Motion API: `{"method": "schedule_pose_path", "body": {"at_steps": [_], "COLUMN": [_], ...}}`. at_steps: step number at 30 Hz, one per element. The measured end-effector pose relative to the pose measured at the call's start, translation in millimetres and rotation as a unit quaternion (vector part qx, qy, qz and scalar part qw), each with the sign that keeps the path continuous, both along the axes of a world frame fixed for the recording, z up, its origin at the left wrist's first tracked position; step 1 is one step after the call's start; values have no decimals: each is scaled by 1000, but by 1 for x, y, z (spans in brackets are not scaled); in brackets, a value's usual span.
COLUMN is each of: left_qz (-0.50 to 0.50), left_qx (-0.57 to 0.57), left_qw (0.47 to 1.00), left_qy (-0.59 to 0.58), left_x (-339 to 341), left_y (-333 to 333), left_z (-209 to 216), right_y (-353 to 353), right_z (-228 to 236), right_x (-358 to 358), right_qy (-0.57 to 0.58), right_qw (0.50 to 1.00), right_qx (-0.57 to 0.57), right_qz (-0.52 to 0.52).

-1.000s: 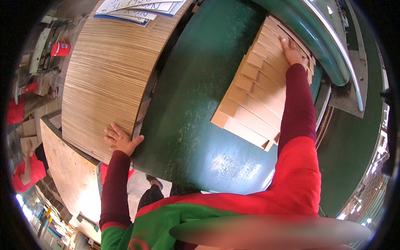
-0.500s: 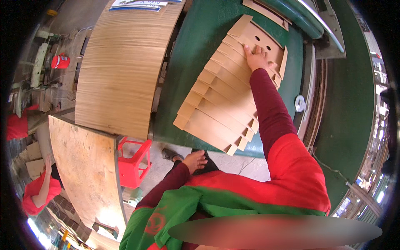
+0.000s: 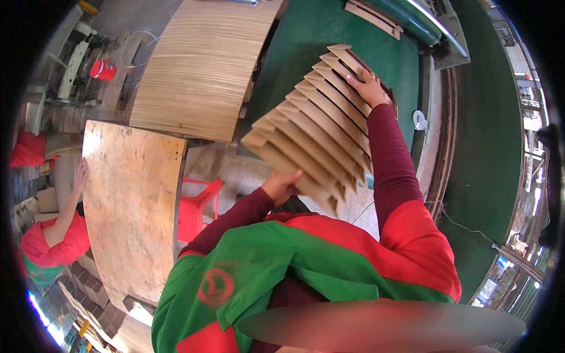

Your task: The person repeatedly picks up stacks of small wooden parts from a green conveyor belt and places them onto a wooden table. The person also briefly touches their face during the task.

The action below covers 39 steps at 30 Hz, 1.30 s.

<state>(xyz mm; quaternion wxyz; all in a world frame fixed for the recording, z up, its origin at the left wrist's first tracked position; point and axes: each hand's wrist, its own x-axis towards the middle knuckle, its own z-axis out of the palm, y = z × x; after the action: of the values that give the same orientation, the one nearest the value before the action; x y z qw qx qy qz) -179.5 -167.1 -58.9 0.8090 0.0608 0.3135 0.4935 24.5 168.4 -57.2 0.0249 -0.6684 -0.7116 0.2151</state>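
Note:
A row of overlapping folded cardboard boxes is tilted up over the green conveyor belt. My right hand grips the far end of the row, fingers curled over its top edge. At the near end, my left hand holds the lower edge, its thumb on top and its other fingers hidden beneath the cardboard. The boxes fan out in steps between both hands, their flaps standing up along the sides. The near end looks blurred by motion.
Another piece of folded cardboard lies by the green roller. A roll of white tape sits at the belt's right edge. Two wooden tables and a red stool stand left. A person in red is beyond them.
My left hand has come up from beside my body to the near end of the boxes. The row has lifted and tilted from lying flat on the belt, its flaps now standing steeper.

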Motion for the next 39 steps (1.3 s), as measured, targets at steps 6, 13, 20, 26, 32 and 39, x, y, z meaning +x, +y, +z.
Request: {"method": "schedule_pose_path", "body": {"at_steps": [6, 13, 20, 26, 32, 39], "left_qz": [45, 115, 126, 93, 32, 74], "left_qx": [23, -204, -88, -54, -32, -136], "left_qw": [998, 971, 980, 972, 998, 986], "left_qy": [-36, 36, -129, -208, -37, 60], "left_x": [68, 141, 132, 131, 118, 33], "left_y": [154, 297, 309, 269, 223, 144], "left_z": [51, 32, 21, 5, -18, -46], "right_y": [64, 97, 48, 11, -20, -30], "right_z": [60, 80, 89, 103, 100, 94], "right_x": [50, 51, 42, 22, 7, 12], "right_qy": [92, -15, -36, -64, -62, -39], "right_qw": [991, 994, 980, 967, 981, 980], "right_qx": [-29, 94, 94, 78, 38, 21], "right_qz": [91, 49, 171, 236, 178, 193]}}
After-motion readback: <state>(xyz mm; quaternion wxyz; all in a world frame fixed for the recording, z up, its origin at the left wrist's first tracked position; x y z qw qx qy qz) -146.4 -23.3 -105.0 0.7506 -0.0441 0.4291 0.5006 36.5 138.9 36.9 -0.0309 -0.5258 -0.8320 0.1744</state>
